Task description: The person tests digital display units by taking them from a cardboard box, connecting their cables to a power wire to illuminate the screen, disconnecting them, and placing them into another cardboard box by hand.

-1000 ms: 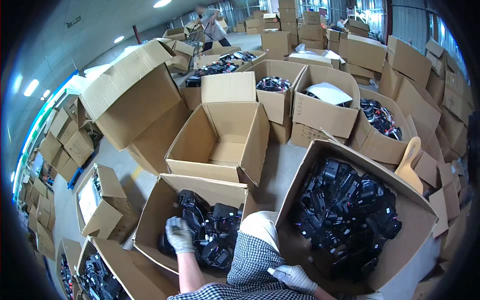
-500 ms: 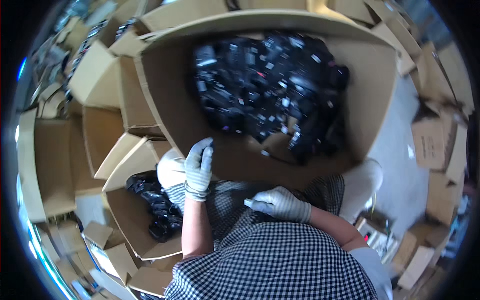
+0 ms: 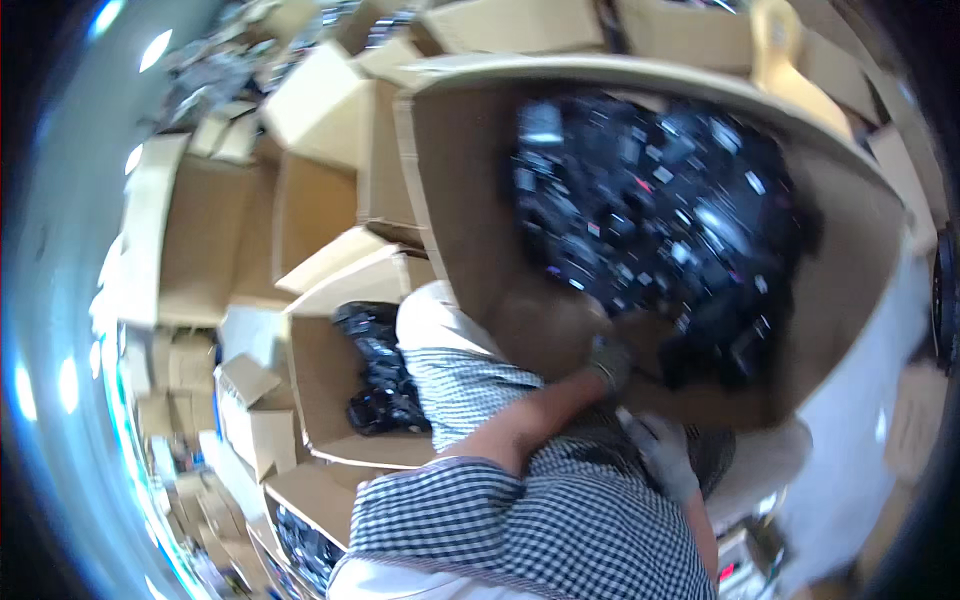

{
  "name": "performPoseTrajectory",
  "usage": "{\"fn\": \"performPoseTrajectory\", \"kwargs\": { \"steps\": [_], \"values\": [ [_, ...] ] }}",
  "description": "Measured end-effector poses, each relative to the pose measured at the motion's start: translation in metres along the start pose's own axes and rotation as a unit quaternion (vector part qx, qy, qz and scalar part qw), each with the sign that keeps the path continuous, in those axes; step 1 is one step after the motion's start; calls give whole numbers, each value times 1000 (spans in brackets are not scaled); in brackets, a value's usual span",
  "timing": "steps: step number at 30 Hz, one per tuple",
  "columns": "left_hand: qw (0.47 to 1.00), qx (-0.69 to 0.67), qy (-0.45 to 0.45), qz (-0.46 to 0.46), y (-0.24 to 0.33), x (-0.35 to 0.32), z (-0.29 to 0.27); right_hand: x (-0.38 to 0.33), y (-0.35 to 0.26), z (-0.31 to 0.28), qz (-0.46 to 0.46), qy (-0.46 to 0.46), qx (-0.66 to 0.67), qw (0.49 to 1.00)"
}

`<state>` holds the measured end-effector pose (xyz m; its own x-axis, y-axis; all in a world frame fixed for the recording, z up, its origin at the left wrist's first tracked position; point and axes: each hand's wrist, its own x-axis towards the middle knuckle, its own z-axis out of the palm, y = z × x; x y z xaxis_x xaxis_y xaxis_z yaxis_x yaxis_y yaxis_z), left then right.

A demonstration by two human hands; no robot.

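Note:
A large cardboard box (image 3: 470,230) tilts open toward me, holding a heap of small glossy black parts (image 3: 660,200) with light labels or edges. My left hand (image 3: 612,362), in a pale glove, reaches past the box's near edge, below the heap; its fingers are smeared and partly hidden. Over my lap lies my gloved right hand (image 3: 662,458), fingers bent together. A small pale tip shows at those fingers, too blurred to name. The checked apron (image 3: 580,520) spreads beneath both arms.
On the left stands a smaller carton (image 3: 325,390) with shiny black bundles (image 3: 380,370) in it. Other open cartons (image 3: 205,230) crowd the left and far side. A tan curved object (image 3: 785,65) stands behind the large box's far rim. Pale floor (image 3: 850,420) shows at right.
My left hand has moved right and into the large box, from upright beside its near left corner. My right hand has turned, fingers now pointing up-left. The whole view has swung left.

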<state>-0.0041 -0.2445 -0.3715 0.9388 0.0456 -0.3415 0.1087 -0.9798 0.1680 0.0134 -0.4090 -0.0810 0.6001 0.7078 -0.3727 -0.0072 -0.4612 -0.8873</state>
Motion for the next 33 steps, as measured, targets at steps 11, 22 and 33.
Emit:
{"fn": "performPoseTrajectory", "kwargs": {
  "steps": [11, 22, 33],
  "values": [
    [983, -177, -45, 6, -1, -89, -172, 2, 45, -9, -37, 67, -14, 997],
    [840, -415, 188, 294, 8, -124, -260, -12, -11, -18, -53, 134, 117, 983],
    [754, -603, 61, 254, 38, -155, -237, -28, -42, -23, -149, 129, -85, 977]
  ]
}}
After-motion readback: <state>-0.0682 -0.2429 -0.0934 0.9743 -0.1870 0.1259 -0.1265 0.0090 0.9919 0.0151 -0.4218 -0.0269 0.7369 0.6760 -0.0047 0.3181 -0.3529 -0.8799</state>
